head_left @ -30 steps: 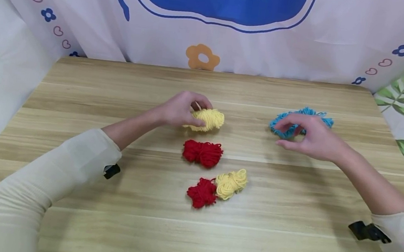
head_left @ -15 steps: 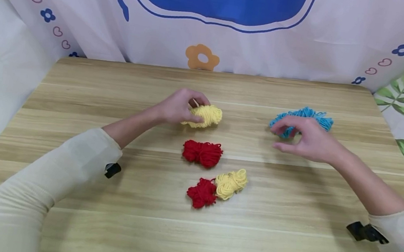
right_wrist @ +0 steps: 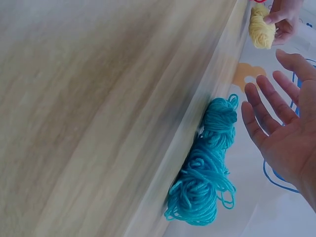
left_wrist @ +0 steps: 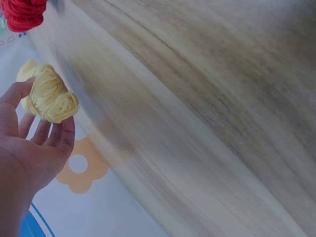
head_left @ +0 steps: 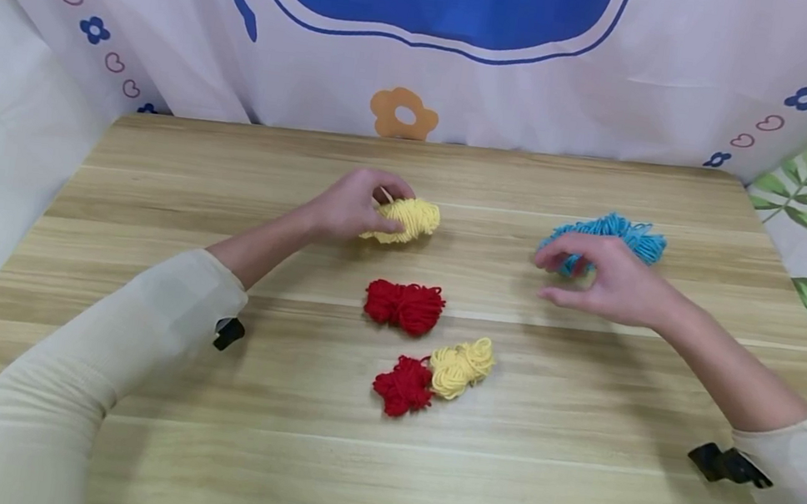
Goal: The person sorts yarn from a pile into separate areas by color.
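Between the thumb and fingers of my left hand (head_left: 354, 206) is a yellow yarn skein (head_left: 411, 219), pinched and held just over the back middle of the table. The left wrist view shows the same yellow skein (left_wrist: 48, 94) gripped at its side by the left hand (left_wrist: 37, 153). My right hand (head_left: 608, 277) hovers in front of a blue yarn skein (head_left: 635, 237) and covers part of it in the head view. Its fingers are spread and hold nothing; in the right wrist view a gap separates the hand (right_wrist: 291, 128) from the blue skein (right_wrist: 200, 173).
A red skein (head_left: 404, 307) lies at the table's middle. Nearer to me, a smaller red skein (head_left: 404, 387) touches another yellow skein (head_left: 460, 368). Behind the wooden table (head_left: 420, 489) hangs a printed white cloth (head_left: 305, 72).
My left hand has moved slightly back and left, carrying the yellow skein. The right hand has drifted a little toward me and left, away from the blue skein, which stays put.
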### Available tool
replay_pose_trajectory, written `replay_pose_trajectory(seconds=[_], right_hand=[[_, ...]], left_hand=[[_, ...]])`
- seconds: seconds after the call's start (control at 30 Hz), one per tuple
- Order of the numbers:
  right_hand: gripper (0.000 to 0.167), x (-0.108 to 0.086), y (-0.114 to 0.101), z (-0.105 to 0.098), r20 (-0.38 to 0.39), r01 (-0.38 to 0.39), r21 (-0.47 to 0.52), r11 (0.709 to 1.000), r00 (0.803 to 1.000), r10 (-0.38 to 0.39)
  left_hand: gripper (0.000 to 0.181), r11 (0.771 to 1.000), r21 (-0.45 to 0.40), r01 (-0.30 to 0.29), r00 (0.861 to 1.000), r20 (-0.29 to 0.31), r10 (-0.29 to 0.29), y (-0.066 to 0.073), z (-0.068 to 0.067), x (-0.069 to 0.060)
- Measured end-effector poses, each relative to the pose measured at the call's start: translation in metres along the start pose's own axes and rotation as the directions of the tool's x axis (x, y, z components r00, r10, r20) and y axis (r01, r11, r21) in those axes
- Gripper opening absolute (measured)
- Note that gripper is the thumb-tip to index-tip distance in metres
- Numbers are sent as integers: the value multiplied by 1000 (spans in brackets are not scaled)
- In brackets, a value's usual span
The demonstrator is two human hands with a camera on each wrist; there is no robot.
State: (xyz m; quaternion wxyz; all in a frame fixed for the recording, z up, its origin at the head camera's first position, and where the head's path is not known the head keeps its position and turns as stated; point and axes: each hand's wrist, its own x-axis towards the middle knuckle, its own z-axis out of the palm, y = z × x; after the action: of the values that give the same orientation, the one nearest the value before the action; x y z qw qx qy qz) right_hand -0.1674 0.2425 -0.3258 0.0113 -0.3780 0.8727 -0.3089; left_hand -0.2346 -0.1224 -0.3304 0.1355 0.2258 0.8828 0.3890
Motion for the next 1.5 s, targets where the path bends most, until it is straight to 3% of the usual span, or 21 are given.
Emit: replay_pose_trajectory(seconds=[0.77, 1.2, 1.5], right_hand=[[30, 14, -7, 11, 42, -17, 20, 1000, 999, 16], [30, 22, -9, 16, 42, 12, 53, 999, 999, -14], [31, 27, -12, 16, 66, -20, 72, 997, 998, 16]], left_hand=[[34, 998, -23, 63, 996, -56, -65, -12, -10, 10], [35, 998, -5, 65, 995, -77, -65, -14, -13, 11], [37, 998, -6, 70, 995, -72, -71, -16, -15, 14]])
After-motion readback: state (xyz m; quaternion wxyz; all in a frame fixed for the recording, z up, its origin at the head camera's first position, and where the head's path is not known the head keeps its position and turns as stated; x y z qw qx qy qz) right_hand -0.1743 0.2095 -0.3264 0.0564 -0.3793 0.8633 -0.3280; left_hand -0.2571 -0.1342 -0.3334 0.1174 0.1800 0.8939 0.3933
